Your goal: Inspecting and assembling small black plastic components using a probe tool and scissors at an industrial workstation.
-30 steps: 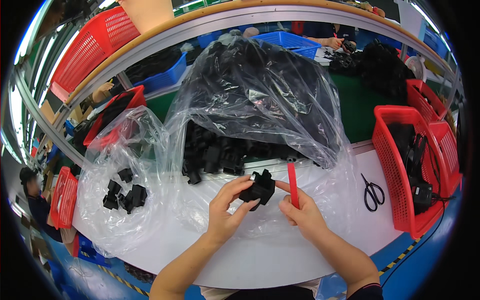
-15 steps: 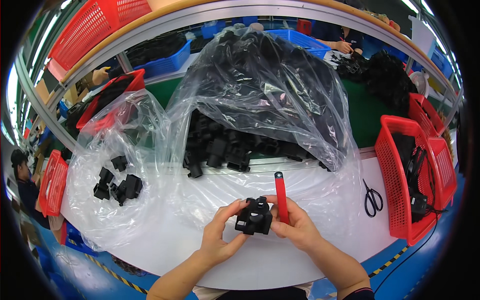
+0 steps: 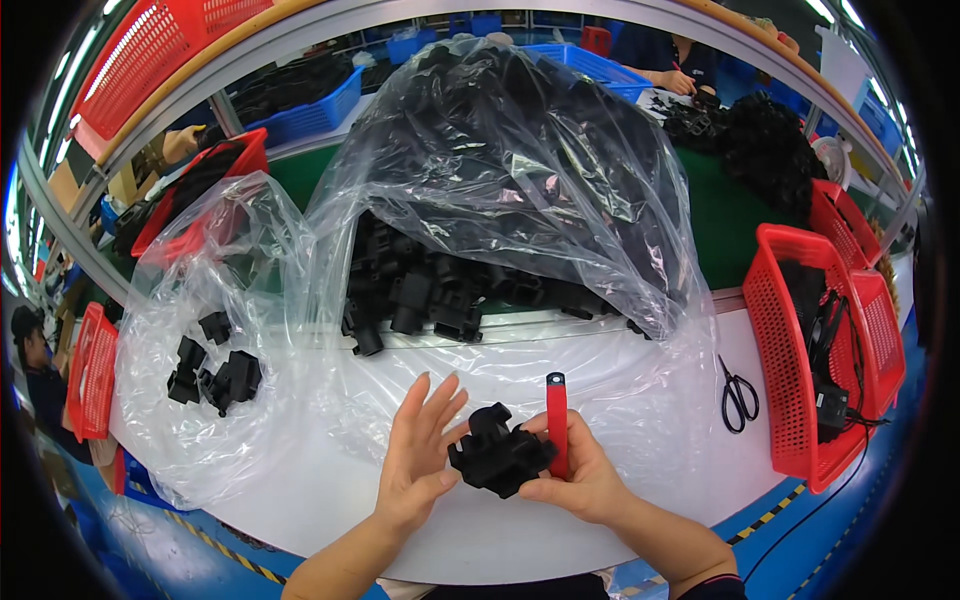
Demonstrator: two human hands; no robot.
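Note:
My right hand (image 3: 578, 476) pinches a black moulded plastic part (image 3: 500, 455) between thumb and fingers. The same hand keeps a flat red strip-like tool (image 3: 557, 425) upright against its fingers; its black upper end has a small hole, and its lower end is hidden. My left hand (image 3: 415, 455) is open beside the part's left side, fingers spread and pointing up. Whether its thumb touches the part I cannot tell. Beyond the hands, many similar black parts (image 3: 410, 300) spill from the mouth of a large clear plastic bag (image 3: 520, 180).
At left a second clear bag (image 3: 200, 440) has several black parts (image 3: 232, 380) on it. Black scissors (image 3: 739, 395) lie on the white table (image 3: 480, 545) at right, beside a red basket (image 3: 775, 350) with cables and a dark device. Across the bench, another person's hand (image 3: 676, 82) works.
The black part has been turned over and tilted in my right hand. My left hand has let go of it and opened, moving slightly left. The view has shifted a little.

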